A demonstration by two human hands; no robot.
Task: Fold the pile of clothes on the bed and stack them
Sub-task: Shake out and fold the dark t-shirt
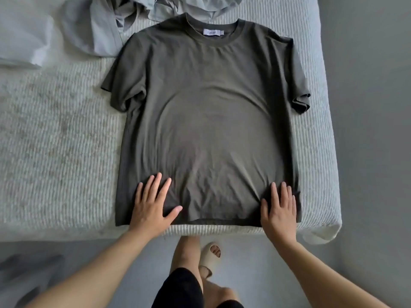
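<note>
The white neck label (213, 32) is showing small print too blurred to read. The dark olive T-shirt (206, 112) is lying flat, face up, on the bed (55, 152), extending away from the fingers. The left hand (153, 203) and right hand (279, 207) are pressing its hem corners, fingers straight and spread, grasping nothing. Grey clothes (142, 10) are lying beyond the collar.
</note>
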